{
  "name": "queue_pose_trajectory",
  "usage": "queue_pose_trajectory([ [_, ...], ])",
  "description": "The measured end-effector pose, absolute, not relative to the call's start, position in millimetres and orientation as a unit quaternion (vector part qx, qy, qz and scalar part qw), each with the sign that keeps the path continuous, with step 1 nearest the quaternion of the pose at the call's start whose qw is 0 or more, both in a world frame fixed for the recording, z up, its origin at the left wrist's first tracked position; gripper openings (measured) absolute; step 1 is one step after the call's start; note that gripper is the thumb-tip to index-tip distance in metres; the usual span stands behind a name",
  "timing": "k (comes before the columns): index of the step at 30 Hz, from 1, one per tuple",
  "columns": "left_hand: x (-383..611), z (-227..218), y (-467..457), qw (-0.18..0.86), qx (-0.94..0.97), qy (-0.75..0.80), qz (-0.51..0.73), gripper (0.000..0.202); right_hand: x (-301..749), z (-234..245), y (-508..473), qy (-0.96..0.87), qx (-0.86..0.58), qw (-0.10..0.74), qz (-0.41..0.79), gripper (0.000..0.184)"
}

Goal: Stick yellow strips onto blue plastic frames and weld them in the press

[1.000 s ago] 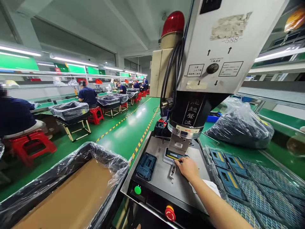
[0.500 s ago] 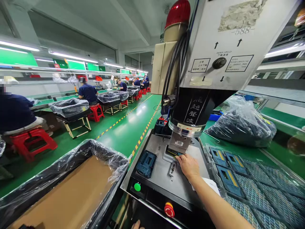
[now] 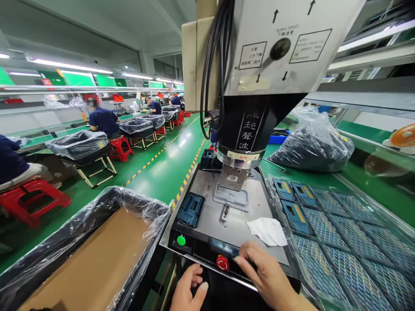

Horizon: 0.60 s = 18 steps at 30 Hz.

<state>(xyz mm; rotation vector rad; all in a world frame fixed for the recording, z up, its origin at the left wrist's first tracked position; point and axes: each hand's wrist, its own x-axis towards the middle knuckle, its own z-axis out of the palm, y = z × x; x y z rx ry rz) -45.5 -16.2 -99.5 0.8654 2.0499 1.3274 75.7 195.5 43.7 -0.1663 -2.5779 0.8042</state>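
An ultrasonic welding machine (image 3: 259,65) stands before me, its horn (image 3: 231,179) lowered onto the grey fixture (image 3: 231,196) on the steel base plate (image 3: 207,216). My right hand (image 3: 262,274) lies on the front control panel beside the red stop button (image 3: 222,262), fingers spread and holding nothing. My left hand (image 3: 186,291) is under the panel's front edge, fingers curled against it. A dark blue plastic part (image 3: 190,210) lies on the plate's left side, behind the green button (image 3: 180,240). A white cloth (image 3: 267,231) rests on the plate's right.
A clear tray (image 3: 340,242) at right holds several blue parts (image 3: 295,214). A plastic-lined cardboard box (image 3: 84,255) stands at left. A bag of dark parts (image 3: 311,149) lies behind the tray. Other workers (image 3: 103,121) sit on red stools along the aisle.
My right hand has pulled back from the fixture to the front panel, and my left hand has come up to the panel's edge. The horn has come down on the fixture.
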Motion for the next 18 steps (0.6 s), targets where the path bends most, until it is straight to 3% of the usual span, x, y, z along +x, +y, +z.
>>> queue_pose_trajectory([
  [4,-41,-69,-10,0.247,0.363,0.693,0.571,0.071,97,14,168,-0.875,-0.149,0.092,0.451,0.041],
  [7,-33,-55,-4,0.285,0.375,0.734,0.490,0.048,102,-22,164,-0.826,-0.214,0.033,0.521,0.048],
  [10,-24,-55,2,0.298,0.345,0.786,0.419,0.028,105,-53,164,-0.810,-0.251,0.021,0.530,0.047],
  [18,-17,-79,9,0.399,0.210,0.772,0.448,0.028,106,-60,165,-0.850,-0.207,-0.036,0.483,0.026],
])
